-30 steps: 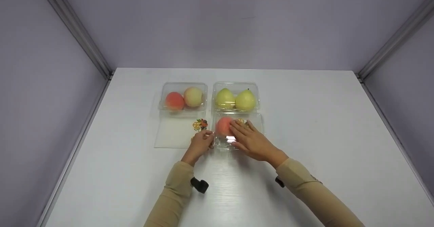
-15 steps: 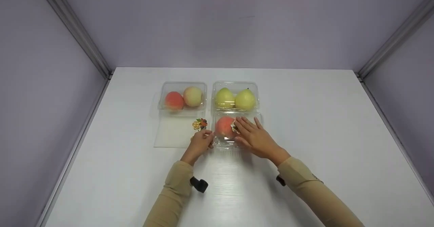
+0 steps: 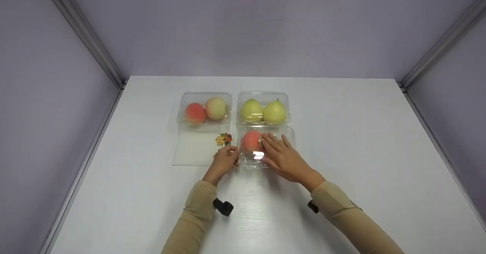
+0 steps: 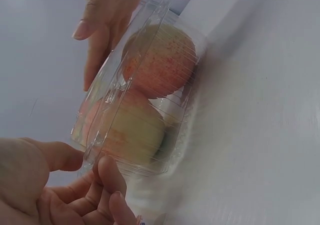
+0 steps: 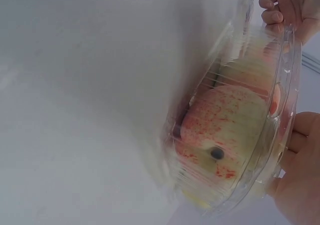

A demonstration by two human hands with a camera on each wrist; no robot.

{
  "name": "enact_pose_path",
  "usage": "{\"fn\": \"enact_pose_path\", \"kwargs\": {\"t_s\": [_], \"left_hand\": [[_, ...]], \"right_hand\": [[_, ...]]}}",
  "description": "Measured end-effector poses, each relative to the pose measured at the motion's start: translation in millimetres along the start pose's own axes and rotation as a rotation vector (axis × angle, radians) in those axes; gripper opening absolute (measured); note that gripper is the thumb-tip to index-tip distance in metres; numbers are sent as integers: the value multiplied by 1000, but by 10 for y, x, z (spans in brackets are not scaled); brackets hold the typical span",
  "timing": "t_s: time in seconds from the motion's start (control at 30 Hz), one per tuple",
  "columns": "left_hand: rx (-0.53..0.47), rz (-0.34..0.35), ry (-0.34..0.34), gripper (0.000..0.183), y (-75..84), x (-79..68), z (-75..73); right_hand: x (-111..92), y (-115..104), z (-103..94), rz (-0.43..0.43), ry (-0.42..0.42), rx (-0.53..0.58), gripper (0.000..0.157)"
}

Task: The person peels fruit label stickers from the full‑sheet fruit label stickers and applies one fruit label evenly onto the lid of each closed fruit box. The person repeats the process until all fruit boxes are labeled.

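Observation:
A clear plastic clamshell box (image 3: 247,163) stands in the front right of the group, its lid down. Through its wall the left wrist view shows two peaches, one blotched red (image 4: 167,60) and one paler peach (image 4: 132,130). My left hand (image 3: 224,161) pinches the box's left rim between thumb and forefinger. Lying over the lid's right part, my right hand (image 3: 286,163) has its fingers straight and rests on the top. A colourful fruit sticker (image 3: 261,141) on the lid is mostly hidden beneath those fingertips.
Behind it, one clear box (image 3: 205,94) holds two peaches and another clear box (image 3: 264,94) holds two yellow-green pears. A whitish sheet (image 3: 191,147) with a printed fruit sticker (image 3: 224,139) lies beside my left hand. Panel walls border the white table (image 3: 360,140).
My right hand slid right across the lid, uncovering more of the peach, then shifted slightly back left. The sticker showed beside its fingertips and is now mostly covered. My left hand stayed put.

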State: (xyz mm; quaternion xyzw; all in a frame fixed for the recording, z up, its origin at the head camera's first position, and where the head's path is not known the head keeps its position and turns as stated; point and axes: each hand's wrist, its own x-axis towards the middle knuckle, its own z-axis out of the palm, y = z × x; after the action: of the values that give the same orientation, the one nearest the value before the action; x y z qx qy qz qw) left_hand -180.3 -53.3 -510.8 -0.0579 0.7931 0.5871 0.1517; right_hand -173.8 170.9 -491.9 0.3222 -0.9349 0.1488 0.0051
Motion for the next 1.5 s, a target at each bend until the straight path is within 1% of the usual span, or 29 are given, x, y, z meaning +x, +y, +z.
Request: {"fn": "enact_pose_path", "kwargs": {"t_s": [0.17, 0.3, 0.4, 0.53, 0.6, 0.73, 0.83, 0.93, 1.1, 1.3, 1.5], "left_hand": [[-1, 0, 11, 27, 0, 5, 6], [13, -4, 8, 28, 5, 10, 7], [11, -9, -2, 28, 11, 11, 4], [-10, -22, -11, 28, 20, 7, -4], [-10, -15, -10, 27, 17, 8, -5], [-13, -17, -9, 27, 13, 9, -15], [-9, -32, -11, 28, 12, 9, -26], [-2, -40, -9, 28, 8, 4, -31], [2, -25, -1, 27, 8, -12, -17], [19, -12, -14, 28, 10, -9, 13], [-3, -22, -31, 29, 14, -9, 13]], "right_hand": [[-35, -39, 42, -45, 11, -23, 60], [-54, -20, 54, -50, 23, -42, 60], [-67, 10, 49, -20, 29, -33, 61], [-78, 51, 30, 43, 12, -26, 62], [-76, 65, 18, 76, 0, -32, 62], [-70, 56, -3, 99, 9, -52, 61], [-73, 23, -12, 82, 19, -63, 62], [-87, -18, -8, 47, 10, -56, 64], [-119, -48, 26, -16, 3, -46, 63], [-147, -30, 27, -14, 27, -41, 60], [-151, 11, -1, -18, 59, -66, 57]]}}
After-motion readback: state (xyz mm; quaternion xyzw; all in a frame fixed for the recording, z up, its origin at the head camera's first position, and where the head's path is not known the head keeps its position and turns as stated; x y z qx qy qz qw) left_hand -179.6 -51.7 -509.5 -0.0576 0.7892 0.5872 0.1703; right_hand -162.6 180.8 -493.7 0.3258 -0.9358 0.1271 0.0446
